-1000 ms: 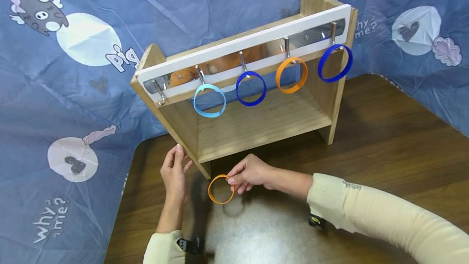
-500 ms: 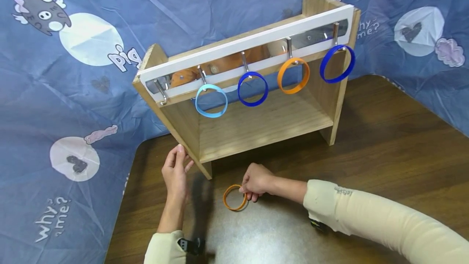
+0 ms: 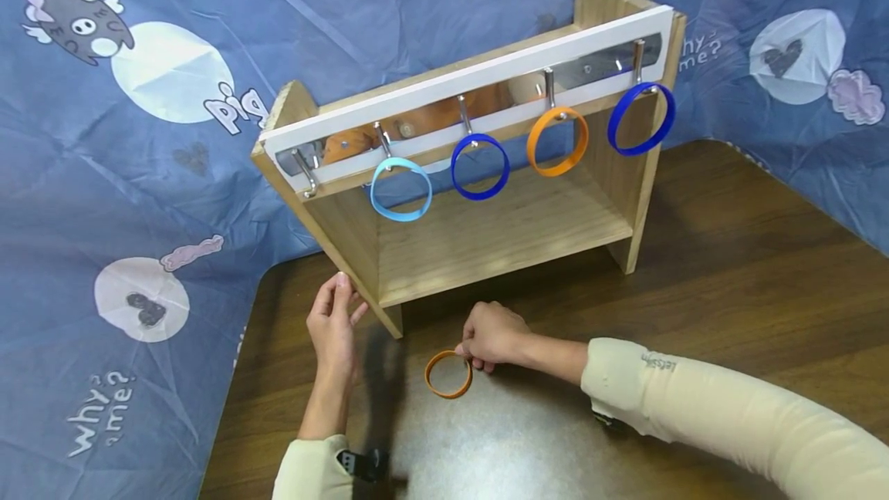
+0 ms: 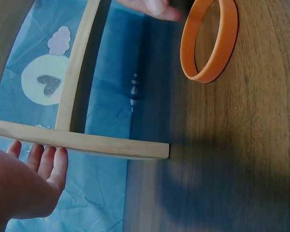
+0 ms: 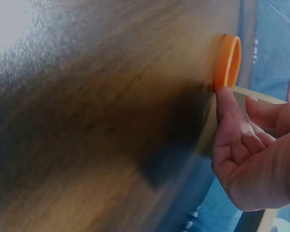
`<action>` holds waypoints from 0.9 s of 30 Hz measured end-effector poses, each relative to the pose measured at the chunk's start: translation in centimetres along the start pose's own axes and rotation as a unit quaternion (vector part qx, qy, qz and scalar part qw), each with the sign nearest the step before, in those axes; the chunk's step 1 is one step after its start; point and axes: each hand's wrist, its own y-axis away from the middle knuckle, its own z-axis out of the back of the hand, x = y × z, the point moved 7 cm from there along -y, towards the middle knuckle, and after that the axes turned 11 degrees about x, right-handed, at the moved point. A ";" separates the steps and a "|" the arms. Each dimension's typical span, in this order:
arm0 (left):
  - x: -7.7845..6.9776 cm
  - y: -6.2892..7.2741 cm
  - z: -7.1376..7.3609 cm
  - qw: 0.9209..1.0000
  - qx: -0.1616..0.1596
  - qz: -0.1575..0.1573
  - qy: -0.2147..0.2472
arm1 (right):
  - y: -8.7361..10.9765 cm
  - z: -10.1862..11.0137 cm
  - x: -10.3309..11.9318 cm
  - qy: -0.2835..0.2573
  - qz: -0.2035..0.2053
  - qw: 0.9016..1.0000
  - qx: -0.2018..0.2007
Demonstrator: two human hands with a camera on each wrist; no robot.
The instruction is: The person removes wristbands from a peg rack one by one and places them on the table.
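Note:
An orange ring-shaped band [image 3: 448, 374] lies on the brown table in front of the wooden shelf [image 3: 503, 253]. Beside it is my right hand [image 3: 491, 332]; in the right wrist view its index fingertip is right at the rim of the orange band [image 5: 228, 63], and the thumb stands apart from that finger. My left hand [image 3: 333, 326] rests against the outer side of the shelf's left panel. Its fairly straight fingers [image 4: 47, 162] touch the panel's outer face, and the thumb lies near the front edge.
Along the shelf's white top rail [image 3: 472, 83] is a row of metal hooks. A light blue band [image 3: 401, 190], two dark blue bands and another orange band [image 3: 558, 141] hang there. The leftmost hook [image 3: 305, 173] bears no band. A blue printed cloth [image 3: 208, 199] stands behind.
My right hand has moved right and down with the orange band, which now lies on the table, and the thumb is off it. The left hand stays at the shelf's side.

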 end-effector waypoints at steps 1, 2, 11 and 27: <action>0.0 0.0 0.0 1.000 0.000 0.000 0.000 | 0.1 0.3 0.1 -0.003 0.006 1.000 -0.005; 0.0 0.0 0.0 1.000 0.001 0.000 0.000 | 0.3 0.6 0.2 -0.006 0.012 1.000 -0.010; -0.1 0.1 -0.1 1.000 0.016 -0.002 -0.010 | 1.6 4.3 2.6 -0.155 0.066 0.984 -0.062; -0.2 0.1 0.0 1.000 0.016 -0.004 -0.014 | 2.5 9.5 9.4 -0.500 0.288 0.814 -0.069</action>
